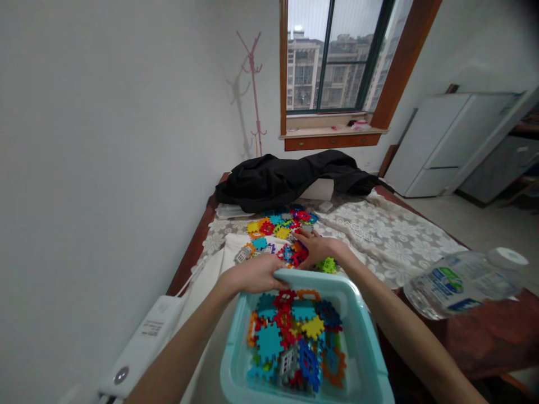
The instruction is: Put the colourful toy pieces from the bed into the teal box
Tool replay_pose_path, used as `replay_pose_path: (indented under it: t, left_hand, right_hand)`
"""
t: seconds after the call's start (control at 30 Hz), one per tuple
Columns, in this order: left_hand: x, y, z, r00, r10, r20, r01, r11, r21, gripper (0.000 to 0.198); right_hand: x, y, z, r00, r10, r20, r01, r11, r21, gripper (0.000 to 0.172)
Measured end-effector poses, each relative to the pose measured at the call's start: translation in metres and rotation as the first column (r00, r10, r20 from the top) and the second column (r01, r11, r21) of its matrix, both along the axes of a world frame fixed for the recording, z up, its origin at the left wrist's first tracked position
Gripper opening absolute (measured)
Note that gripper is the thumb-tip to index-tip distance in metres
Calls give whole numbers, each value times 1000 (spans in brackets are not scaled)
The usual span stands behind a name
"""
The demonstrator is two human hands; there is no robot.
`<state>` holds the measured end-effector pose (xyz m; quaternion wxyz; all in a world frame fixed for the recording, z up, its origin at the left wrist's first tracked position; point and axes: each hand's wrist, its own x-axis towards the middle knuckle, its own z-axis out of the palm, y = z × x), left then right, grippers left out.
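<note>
A light blue plastic bin sits close to me, holding several colourful interlocking toy tiles. My left hand grips the bin's far rim, fingers curled over the edge. My right hand reaches past the bin and lies on a loose pile of the same tiles spread on the lace tablecloth, fingers closed around red and blue pieces.
A black jacket lies across the table's far end. A clear water bottle lies on its side at the right. A white device rests at the near left. The wall runs along the left; a window is beyond.
</note>
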<state>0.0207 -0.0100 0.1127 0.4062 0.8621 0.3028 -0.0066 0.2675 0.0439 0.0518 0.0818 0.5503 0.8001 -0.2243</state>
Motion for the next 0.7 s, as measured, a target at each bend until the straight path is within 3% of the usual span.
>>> replay_pose_path:
  t: [0.07,0.33,0.5,0.7]
  left_hand:
    - [0,0,-1,1000,3,-15,-3,1000,5,11]
    - [0,-2,0,1000,20,-7,-20,1000,16,11]
    - [0,-2,1,1000,13,9,-13,1000,-3,14]
    - [0,0,0,1000,12,-22,-11,1000,23,13]
  right_hand:
    - [-3,-1,-2,1000,-7,30,7,1000,20,134]
    - [-5,-2,13,998,60,17,-62,976,209,79]
    - [-5,0,10,997,77,22,-80,952,297,48]
    - [-4,7,3,998,49,28,-55,944,327,38]
